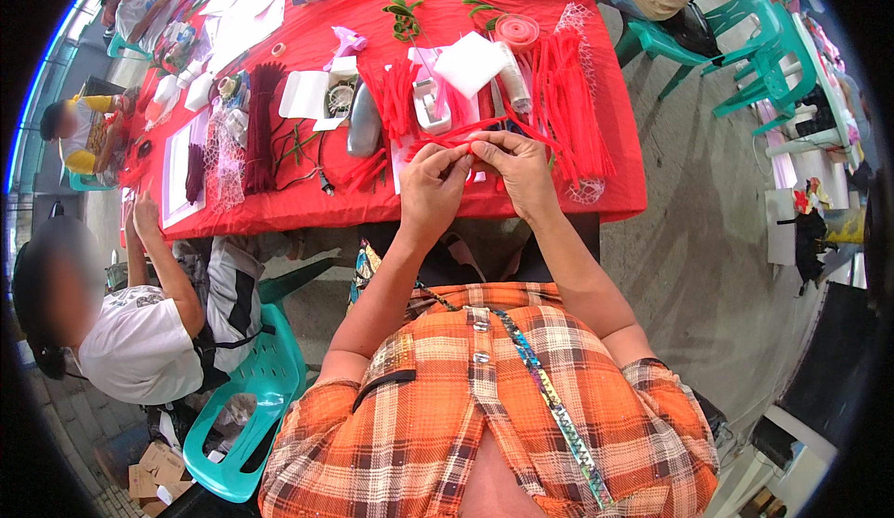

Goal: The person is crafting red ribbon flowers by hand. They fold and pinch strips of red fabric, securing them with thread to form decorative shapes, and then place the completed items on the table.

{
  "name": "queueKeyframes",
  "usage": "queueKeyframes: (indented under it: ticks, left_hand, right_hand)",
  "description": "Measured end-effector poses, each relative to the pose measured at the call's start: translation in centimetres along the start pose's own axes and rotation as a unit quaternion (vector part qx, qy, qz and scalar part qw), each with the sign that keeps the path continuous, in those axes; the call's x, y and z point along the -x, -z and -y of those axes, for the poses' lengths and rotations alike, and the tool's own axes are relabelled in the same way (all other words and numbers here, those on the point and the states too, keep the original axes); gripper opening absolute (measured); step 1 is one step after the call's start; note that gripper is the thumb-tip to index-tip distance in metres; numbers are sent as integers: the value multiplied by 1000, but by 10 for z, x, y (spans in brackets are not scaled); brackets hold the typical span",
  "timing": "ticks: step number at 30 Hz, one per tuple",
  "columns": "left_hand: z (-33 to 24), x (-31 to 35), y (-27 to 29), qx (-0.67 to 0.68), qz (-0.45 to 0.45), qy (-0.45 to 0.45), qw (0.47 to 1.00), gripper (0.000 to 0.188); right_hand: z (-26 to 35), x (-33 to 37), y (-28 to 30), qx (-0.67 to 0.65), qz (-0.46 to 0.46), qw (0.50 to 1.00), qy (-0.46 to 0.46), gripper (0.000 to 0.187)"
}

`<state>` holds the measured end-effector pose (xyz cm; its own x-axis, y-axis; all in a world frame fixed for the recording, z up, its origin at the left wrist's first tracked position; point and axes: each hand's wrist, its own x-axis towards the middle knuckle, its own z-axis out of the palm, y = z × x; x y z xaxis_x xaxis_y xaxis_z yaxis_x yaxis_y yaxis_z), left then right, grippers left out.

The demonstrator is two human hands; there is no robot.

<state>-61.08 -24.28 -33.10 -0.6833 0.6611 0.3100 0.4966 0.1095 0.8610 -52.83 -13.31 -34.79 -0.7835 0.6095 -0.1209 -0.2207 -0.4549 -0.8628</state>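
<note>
My left hand (431, 190) and my right hand (521, 175) meet over the near edge of the table, fingertips almost touching. Both are closed in a pinch on thin, fuzzy red pipe cleaners (456, 135), whose strands stick out to either side; the exact spot they grip is mostly covered by the fingers. Just right of my right hand lies a thick bundle of red pipe cleaners (563, 99). Beyond my left hand is a looser red bunch (393, 99). A white square pad (470, 63) lies past my fingers, beside a white device (431, 104).
The red-covered table (317, 203) also holds a grey rounded object (364, 123), an opened white box (341, 101), a pink glue gun (346, 43), a pink ribbon roll (517, 31) and dark red stems (264, 127). At left a person in white (140, 341) sits on a green chair (247, 415).
</note>
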Motion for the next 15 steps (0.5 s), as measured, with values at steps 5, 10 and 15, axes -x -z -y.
queueKeyframes:
  ticks: [5,10,15]
  left_hand:
    - [-2,2,0,-8,15,-22,1000,15]
    - [9,-2,-5,316,78,199,925,22]
    - [-1,-1,-14,488,194,358,773,29]
  right_hand:
    - [1,0,3,38,0,999,-2,13]
    - [12,-2,3,11,-4,1000,4,11]
    - [29,2,27,-16,-28,999,20,11]
